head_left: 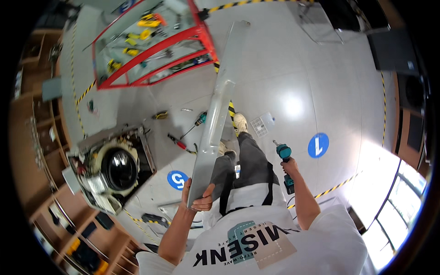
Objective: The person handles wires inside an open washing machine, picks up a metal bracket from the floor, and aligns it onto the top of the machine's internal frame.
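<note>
- Long grey metal panel (214,121) to the right of the partly stripped front-loading washer (120,168), held up over the floor (293,68) and tilted, its far end reaching well beyond the washer
- Carrying it by one end lets the far end swing, so a firm grip and slow turns of the body would suit; gripping nearer its middle would balance it better
- The bit of the teal cordless drill (284,151) is best pointed away from panel and legs, trigger finger off
- Watch the footing: yellow-handled pliers (160,115) and a red-handled tool (178,141) lie on the floor just right of the washer
- Left hand (202,201), right of the washer, grips the panel's near end, fingers curled around the edge, forearm angled up from below
- Right hand (290,167), well apart from the washer on its right, is wrapped around the drill's handle, elbow bent outward; whether a finger presses the trigger, I cannot tell
</note>
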Available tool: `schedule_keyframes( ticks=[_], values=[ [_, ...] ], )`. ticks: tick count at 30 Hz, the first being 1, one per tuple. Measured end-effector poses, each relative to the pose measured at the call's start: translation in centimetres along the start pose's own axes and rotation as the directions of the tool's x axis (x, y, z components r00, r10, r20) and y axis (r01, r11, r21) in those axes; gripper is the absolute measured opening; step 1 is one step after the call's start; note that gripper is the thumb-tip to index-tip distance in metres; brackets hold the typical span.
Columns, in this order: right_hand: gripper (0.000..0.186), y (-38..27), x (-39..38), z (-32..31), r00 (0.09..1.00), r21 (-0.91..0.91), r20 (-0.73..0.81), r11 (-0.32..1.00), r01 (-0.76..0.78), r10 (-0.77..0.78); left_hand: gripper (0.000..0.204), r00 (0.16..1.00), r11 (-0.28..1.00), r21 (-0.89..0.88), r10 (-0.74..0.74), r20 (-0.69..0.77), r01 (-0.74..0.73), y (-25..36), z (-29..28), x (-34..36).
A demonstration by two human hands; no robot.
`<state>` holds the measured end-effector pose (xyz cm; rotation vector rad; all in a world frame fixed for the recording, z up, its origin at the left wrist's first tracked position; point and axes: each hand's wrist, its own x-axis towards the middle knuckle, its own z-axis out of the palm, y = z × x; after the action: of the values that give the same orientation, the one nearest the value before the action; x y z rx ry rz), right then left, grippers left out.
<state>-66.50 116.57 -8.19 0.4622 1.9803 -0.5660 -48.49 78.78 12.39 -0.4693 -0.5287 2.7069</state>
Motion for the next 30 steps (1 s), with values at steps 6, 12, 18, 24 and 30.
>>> schedule_keyframes(
  ticks=[6,12,18,24,30],
  values=[
    [0.026,-3.5,2.6,-1.2,0.991,-0.118,0.092,0.987,0.109,-0.099,0.066,0.96,0.974,0.004,0.222,0.173,-0.226,-6.6,1.1,-5.6],
    [0.018,-9.0,2.5,-0.3,0.97,-0.262,0.192,0.944,0.199,-0.151,0.062,0.831,0.89,-0.052,0.444,0.334,-0.454,-10.0,-1.4,-10.1],
    [0.012,-12.9,0.7,2.3,0.934,-0.411,0.248,0.845,0.343,-0.259,0.053,0.651,0.695,-0.02,0.684,0.329,-0.719,-13.8,-5.4,-16.8],
    [0.01,-16.6,-4.0,6.4,0.939,-0.55,0.17,0.762,0.342,-0.299,0.046,-0.097,0.325,0.945,0.94,-0.328,-0.049,-16.4,-6.9,-27.0],
    [0.012,-19.0,-8.4,11.0,0.922,-0.488,0.239,0.782,0.387,-0.306,0.047,-0.491,0.398,0.748,0.864,-0.111,0.531,-19.7,-12.4,-35.4]
  ],
)
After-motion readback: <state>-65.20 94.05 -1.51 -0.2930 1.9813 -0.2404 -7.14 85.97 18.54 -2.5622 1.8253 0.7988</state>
